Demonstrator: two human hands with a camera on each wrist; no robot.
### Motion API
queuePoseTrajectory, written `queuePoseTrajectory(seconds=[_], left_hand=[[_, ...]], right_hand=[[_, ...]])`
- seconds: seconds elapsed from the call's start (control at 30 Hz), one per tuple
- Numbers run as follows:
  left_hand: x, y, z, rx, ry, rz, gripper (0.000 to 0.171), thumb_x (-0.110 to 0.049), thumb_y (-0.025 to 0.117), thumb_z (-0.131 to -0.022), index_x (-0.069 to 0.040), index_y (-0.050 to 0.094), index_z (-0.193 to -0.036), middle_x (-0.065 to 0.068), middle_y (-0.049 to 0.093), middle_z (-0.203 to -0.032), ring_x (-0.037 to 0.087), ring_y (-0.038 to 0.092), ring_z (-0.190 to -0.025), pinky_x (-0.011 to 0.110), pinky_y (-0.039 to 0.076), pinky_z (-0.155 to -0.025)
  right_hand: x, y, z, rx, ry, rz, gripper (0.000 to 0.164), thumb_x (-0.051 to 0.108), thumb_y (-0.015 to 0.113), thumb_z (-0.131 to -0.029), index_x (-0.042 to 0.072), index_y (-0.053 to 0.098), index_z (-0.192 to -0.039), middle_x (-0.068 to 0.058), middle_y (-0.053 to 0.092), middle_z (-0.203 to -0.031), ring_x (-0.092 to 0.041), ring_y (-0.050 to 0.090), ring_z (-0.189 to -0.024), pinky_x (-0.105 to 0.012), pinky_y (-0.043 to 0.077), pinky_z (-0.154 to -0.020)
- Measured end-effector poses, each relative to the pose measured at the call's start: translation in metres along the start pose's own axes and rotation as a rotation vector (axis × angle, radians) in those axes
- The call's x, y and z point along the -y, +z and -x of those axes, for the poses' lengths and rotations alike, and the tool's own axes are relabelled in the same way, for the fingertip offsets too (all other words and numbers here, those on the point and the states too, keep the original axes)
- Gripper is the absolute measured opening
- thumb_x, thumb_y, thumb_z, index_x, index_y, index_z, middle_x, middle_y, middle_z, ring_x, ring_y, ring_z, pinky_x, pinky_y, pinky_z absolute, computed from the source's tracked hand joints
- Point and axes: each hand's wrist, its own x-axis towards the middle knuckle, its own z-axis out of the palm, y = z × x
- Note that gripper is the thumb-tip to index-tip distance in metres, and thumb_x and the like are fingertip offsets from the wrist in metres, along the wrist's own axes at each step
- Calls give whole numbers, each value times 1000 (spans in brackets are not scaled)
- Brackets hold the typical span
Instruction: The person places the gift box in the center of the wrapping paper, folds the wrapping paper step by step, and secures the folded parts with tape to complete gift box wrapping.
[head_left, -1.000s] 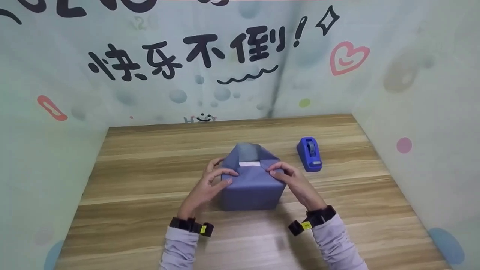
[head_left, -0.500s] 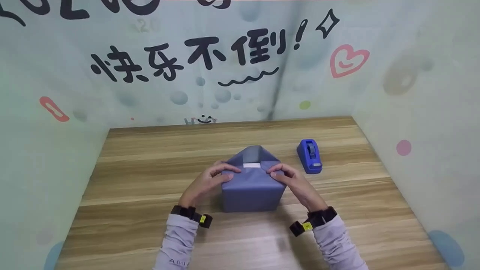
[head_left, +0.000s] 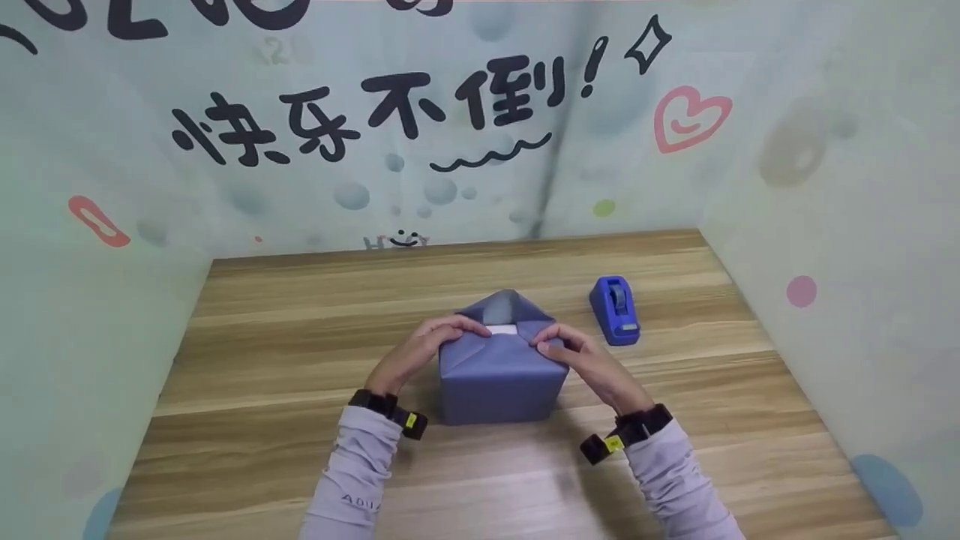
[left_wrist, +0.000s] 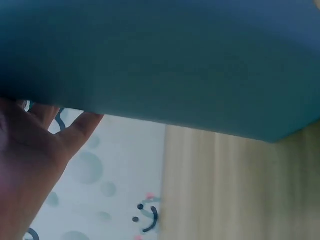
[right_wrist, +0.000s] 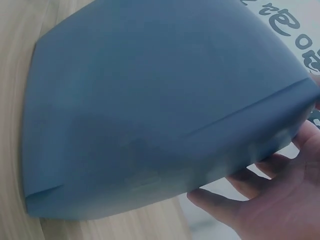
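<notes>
A box wrapped in blue-grey wrapping paper stands on the wooden table. At its top far end the paper rises in a folded peak, with a strip of white box showing below it. My left hand holds the folded paper at the upper left edge, its fingers bent over the top. At the upper right corner my right hand pinches the paper between thumb and fingers. The left wrist view shows the paper-covered side hiding some fingertips; in the right wrist view, fingers reach behind the paper's edge.
A blue tape dispenser stands on the table to the right of the box, beyond my right hand. A printed backdrop closes off the back and both sides.
My left hand has shifted inward and slightly away from me along the top edge, its thumb lifting off the front left of the top. The right hand keeps its place.
</notes>
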Motion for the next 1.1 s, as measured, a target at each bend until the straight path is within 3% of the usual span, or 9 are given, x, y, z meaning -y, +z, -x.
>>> queuePoseTrajectory(seconds=[0.23, 0.43, 0.5, 0.63, 0.73, 0.87, 0.97, 1.03, 1.1], left_hand=[[-37, 6, -18, 45, 38, -177, 36, -3, 31, -95, 5, 63, -110, 16, 59, -119, 23, 49, -118, 33, 36, -99], [-43, 10, -41, 9, 211, -409, 35, -6, 34, -95, -7, 67, -106, 5, 60, -123, 17, 50, -121, 37, 37, -104], [-36, 7, -45, -9, 300, -395, 36, -4, 35, -95, -13, 66, -111, 0, 55, -132, 13, 45, -127, 37, 33, -108], [-38, -2, -29, -63, 395, -263, 46, 1, 38, -92, -16, 49, -134, 1, 40, -146, 16, 30, -138, 43, 23, -113], [-26, -15, -12, -148, 368, -47, 47, -6, 36, -96, -11, 35, -143, 8, 33, -149, 25, 29, -138, 47, 21, -114], [4, -27, 10, -238, 204, 169, 37, -15, 41, -99, -2, 37, -133, 16, 36, -145, 30, 37, -133, 43, 29, -111], [24, -21, 24, -233, 79, 166, 28, -11, 53, -92, 1, 42, -115, 17, 41, -141, 29, 40, -129, 38, 35, -107], [31, -9, 31, -246, 51, 149, 25, -10, 59, -88, 0, 43, -104, 18, 43, -137, 28, 43, -124, 39, 38, -103], [33, 6, 34, -342, 76, 76, 26, -13, 63, -84, -1, 44, -96, 17, 46, -133, 28, 45, -121, 40, 38, -101]], right_hand=[[5, -3, -1, 37, -4, 52, 13, 21, 59, -90, 11, 61, -99, 2, 58, -106, -18, 47, -107, -32, 35, -93], [6, -3, -1, 40, 4, 74, 17, 23, 61, -89, 10, 61, -100, 2, 58, -105, -18, 47, -106, -32, 35, -91], [6, -4, -1, 40, 7, 73, 18, 23, 62, -89, 9, 61, -100, 2, 57, -105, -18, 47, -106, -32, 36, -91], [6, -5, 0, 37, 8, 67, 18, 23, 62, -89, 9, 61, -101, 1, 57, -107, -18, 47, -107, -32, 36, -92], [6, -5, -1, 32, 2, 65, 17, 22, 62, -89, 9, 61, -100, 1, 57, -107, -19, 47, -108, -32, 37, -92], [5, -4, -1, 22, -6, 62, 16, 21, 62, -89, 9, 62, -99, 2, 58, -106, -18, 48, -107, -32, 36, -92], [4, -4, -1, 17, -12, 58, 17, 20, 61, -89, 7, 62, -100, 1, 58, -105, -18, 49, -106, -32, 36, -92], [4, -4, -1, 16, -12, 61, 19, 20, 61, -89, 5, 61, -101, 1, 59, -105, -18, 49, -107, -32, 36, -93], [4, -3, -1, 19, -12, 62, 21, 21, 61, -89, 4, 61, -102, 1, 58, -106, -18, 49, -107, -33, 36, -93]])
